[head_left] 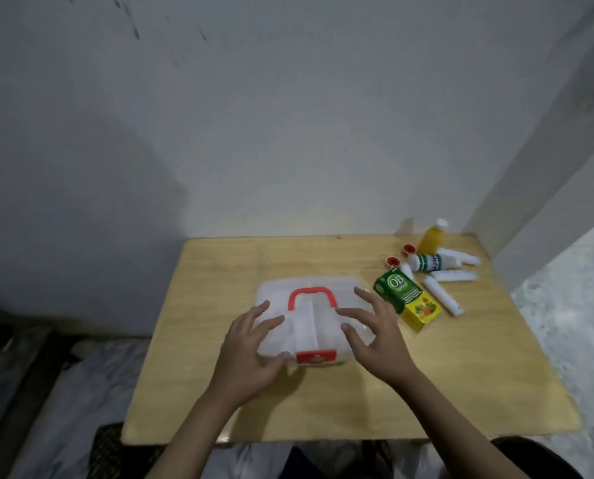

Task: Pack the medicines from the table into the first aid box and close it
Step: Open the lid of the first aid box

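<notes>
Where the table lies bare: front strip and left side of the pale wooden tabletop (323,402).
Box: closed translucent white plastic first aid box (309,299) with red handle, mid-table.
Hands: left hand (250,354) and right hand (375,337) spread-fingered over its lid, gripping nothing.
Right of box: green-and-yellow carton (406,299), white tubes (444,271), orange bottle (433,238), clustered near the back right corner.
Room: grey wall (288,115) behind.

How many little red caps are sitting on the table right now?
2, both at the table's far right: one red cap just behind the green-and-yellow OB Herbal carton, the other red cap farther back beside the orange bottle. More may hide behind the tubes.
</notes>
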`<action>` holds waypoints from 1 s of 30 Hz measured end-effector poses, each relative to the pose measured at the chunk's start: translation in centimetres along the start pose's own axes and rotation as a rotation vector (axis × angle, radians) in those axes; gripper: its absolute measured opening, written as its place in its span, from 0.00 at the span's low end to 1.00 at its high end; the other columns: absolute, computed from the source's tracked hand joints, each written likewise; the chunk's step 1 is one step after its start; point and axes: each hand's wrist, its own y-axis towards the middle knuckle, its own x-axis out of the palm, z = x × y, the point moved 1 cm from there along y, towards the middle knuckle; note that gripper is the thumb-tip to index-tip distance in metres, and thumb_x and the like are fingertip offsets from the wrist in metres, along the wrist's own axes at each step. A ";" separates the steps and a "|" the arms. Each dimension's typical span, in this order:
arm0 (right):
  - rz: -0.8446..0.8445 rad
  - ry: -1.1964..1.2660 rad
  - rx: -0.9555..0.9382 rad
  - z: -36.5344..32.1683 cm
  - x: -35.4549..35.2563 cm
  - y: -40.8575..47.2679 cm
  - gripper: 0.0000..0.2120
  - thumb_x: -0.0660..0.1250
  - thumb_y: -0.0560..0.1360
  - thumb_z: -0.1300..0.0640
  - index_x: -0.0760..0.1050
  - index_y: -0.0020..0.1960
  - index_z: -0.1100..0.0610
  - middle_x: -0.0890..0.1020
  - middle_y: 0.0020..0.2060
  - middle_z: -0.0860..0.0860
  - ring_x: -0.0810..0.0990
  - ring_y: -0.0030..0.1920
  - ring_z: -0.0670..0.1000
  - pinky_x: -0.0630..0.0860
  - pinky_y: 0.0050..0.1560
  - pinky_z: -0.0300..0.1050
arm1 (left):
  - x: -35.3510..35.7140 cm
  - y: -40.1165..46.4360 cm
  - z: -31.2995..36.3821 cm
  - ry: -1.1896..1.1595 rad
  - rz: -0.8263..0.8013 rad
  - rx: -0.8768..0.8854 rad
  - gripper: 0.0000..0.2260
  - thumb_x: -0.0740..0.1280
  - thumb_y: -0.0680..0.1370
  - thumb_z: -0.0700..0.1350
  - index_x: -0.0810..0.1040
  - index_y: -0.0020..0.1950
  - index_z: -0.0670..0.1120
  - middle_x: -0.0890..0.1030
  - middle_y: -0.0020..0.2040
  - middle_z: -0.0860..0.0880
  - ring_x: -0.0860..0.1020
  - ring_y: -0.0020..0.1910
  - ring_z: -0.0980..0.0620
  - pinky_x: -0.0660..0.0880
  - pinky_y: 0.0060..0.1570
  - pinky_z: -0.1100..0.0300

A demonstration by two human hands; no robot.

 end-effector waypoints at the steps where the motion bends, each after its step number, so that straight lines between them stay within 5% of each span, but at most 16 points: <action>1: 0.000 -0.002 0.004 0.1 0.1 0.1 0.12 0.63 0.72 0.45 0.79 0.54 0.42 0.70 0.67 0.46 0.64 0.70 0.53 0.62 0.67 0.51 | 0.3 -0.1 -0.3 -0.003 0.002 0.007 0.25 0.68 0.68 0.59 0.73 0.65 0.59 0.65 0.72 0.57 0.60 0.68 0.59 0.61 0.64 0.56; 6: 0.002 -0.023 -0.008 0.5 0.7 1.6 0.13 0.63 0.73 0.45 0.78 0.56 0.43 0.69 0.69 0.47 0.64 0.69 0.53 0.62 0.68 0.52 | 1.7 1.4 -1.4 0.022 0.057 0.014 0.29 0.74 0.67 0.52 0.71 0.67 0.55 0.61 0.74 0.56 0.57 0.71 0.60 0.58 0.66 0.57; 19: 0.029 0.078 -0.071 2.2 2.2 6.0 0.16 0.64 0.72 0.44 0.76 0.59 0.43 0.65 0.73 0.46 0.60 0.72 0.50 0.59 0.66 0.49 | 4.4 5.4 -4.3 0.260 0.182 0.095 0.39 0.73 0.66 0.61 0.62 0.72 0.52 0.59 0.77 0.46 0.57 0.75 0.46 0.61 0.68 0.38; 26: 0.069 0.176 -0.174 3.8 2.6 5.1 0.17 0.68 0.70 0.45 0.77 0.58 0.45 0.64 0.74 0.48 0.59 0.75 0.48 0.64 0.70 0.64 | 5.4 5.8 -4.9 0.238 0.310 0.189 0.39 0.69 0.66 0.66 0.66 0.71 0.48 0.62 0.75 0.44 0.60 0.73 0.44 0.60 0.67 0.48; 30: 0.109 0.214 -0.232 4.4 2.8 4.8 0.15 0.71 0.70 0.49 0.78 0.56 0.45 0.66 0.73 0.50 0.61 0.74 0.47 0.65 0.69 0.63 | 5.7 5.7 -5.2 0.185 0.358 0.258 0.40 0.67 0.67 0.69 0.68 0.71 0.47 0.62 0.75 0.44 0.60 0.73 0.45 0.60 0.67 0.49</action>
